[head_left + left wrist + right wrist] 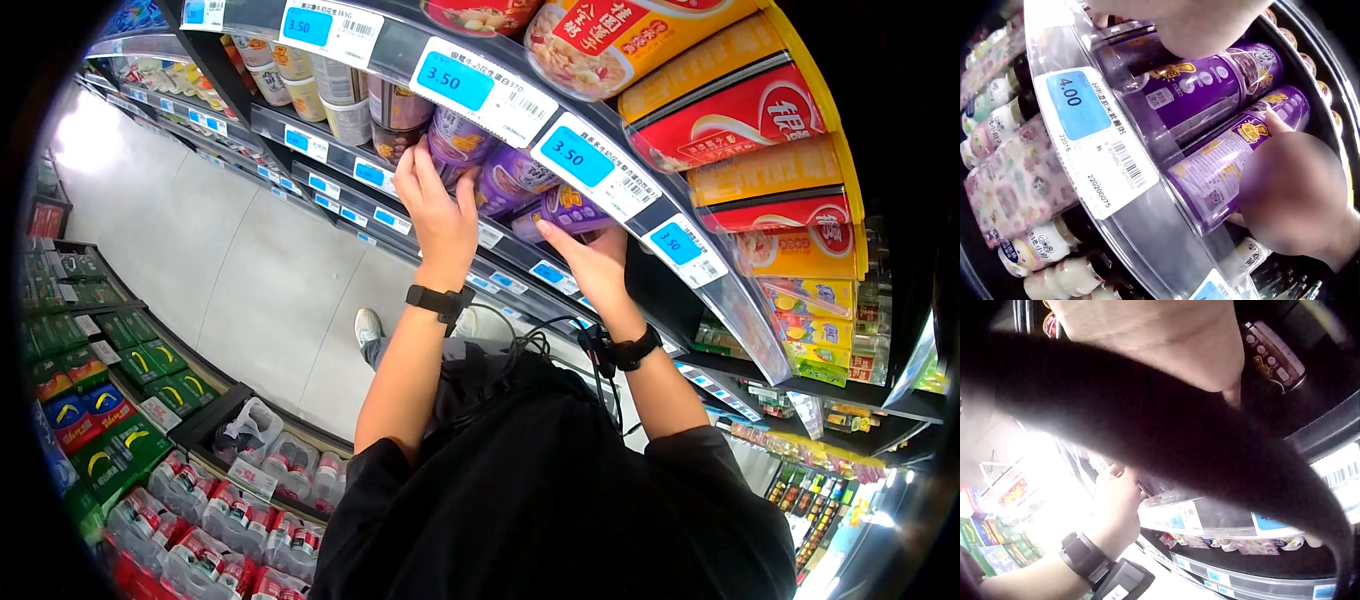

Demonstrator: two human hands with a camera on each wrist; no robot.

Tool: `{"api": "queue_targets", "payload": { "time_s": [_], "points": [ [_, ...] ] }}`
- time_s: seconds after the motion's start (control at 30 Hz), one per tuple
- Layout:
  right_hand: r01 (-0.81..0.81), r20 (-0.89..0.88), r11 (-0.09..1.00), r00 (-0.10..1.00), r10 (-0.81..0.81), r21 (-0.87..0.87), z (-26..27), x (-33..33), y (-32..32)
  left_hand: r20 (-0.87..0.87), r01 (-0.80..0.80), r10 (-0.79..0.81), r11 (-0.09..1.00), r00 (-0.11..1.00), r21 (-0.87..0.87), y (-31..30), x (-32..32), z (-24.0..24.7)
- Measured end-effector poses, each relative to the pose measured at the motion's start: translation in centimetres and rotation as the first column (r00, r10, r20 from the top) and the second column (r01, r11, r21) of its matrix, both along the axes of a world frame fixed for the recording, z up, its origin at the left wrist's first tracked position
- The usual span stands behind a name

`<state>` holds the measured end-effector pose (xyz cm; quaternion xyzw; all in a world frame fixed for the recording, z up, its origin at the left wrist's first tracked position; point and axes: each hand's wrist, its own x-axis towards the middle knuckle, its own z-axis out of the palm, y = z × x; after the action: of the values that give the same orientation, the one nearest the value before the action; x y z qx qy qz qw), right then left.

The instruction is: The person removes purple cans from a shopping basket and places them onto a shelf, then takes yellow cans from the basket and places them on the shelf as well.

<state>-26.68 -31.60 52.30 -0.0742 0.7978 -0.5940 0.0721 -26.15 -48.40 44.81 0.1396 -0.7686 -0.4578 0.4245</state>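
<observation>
Each of the purple porridge cans (1197, 94) can be expected to feel rather heavy for its size if full, with a stiff body and a glossy, somewhat slippery printed surface; dents seem a greater risk than breakage. A hold is best taken round the middle of the body, with the thumb opposed to the fingers, rather than at the rim. The cans are lined up on the shelf (340, 158), behind its clear front lip (1160, 237). The left can (458, 137) is held by the left hand (440, 225), fingers on one side and thumb on the other, though how firmly cannot be told. The right can (567, 212) is gripped by the right hand (597, 268), with the thumb laid along its printed side; its tilt cannot be judged. The middle can (514, 180) is left between the two hands. Three such cans are counted at the hands; any deeper in the row are hidden. Two black wristbands (437, 300) are worn, one per wrist, and two shoes (368, 326) are seen below. One price tag (1094, 144) marked 4.00 is shown whole in the left wrist view.
</observation>
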Motion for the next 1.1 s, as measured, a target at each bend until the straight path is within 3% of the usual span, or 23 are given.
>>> {"api": "queue_targets", "payload": {
  "time_s": [0.4, 0.5, 0.57, 0.9, 1.1],
  "points": [
    [-0.021, -0.043, 1.000, 0.999, 0.021, -0.017, 0.3, 0.1, 0.3, -0.021, -0.018, 0.018, 0.999, 1.000, -0.033, 0.1, -0.1, -0.1],
    [-0.016, 0.037, 1.000, 0.999, 0.016, -0.005, 0.6, 0.1, 0.6, 0.015, -0.001, 0.001, 1.000, 1.000, -0.030, 0.4, 0.2, 0.2],
    [-0.018, -0.052, 1.000, 0.998, 0.019, 0.024, 0.7, 0.3, 0.9, 0.016, 0.019, -0.018, 0.999, 1.000, -0.028, 0.6, 0.4, 0.2],
    [0.000, -0.076, 1.000, 0.997, 0.001, 0.013, -0.4, 0.3, 3.6, 0.036, 0.059, -0.059, 0.998, 0.998, -0.006, 2.5, 0.6, 0.5],
    [0.041, -0.068, 0.994, 0.997, -0.034, 0.102, -0.5, 0.6, 5.4, 0.023, 0.102, -0.102, 0.995, 0.995, 0.017, 4.0, 0.9, 0.7]
  ]
}}
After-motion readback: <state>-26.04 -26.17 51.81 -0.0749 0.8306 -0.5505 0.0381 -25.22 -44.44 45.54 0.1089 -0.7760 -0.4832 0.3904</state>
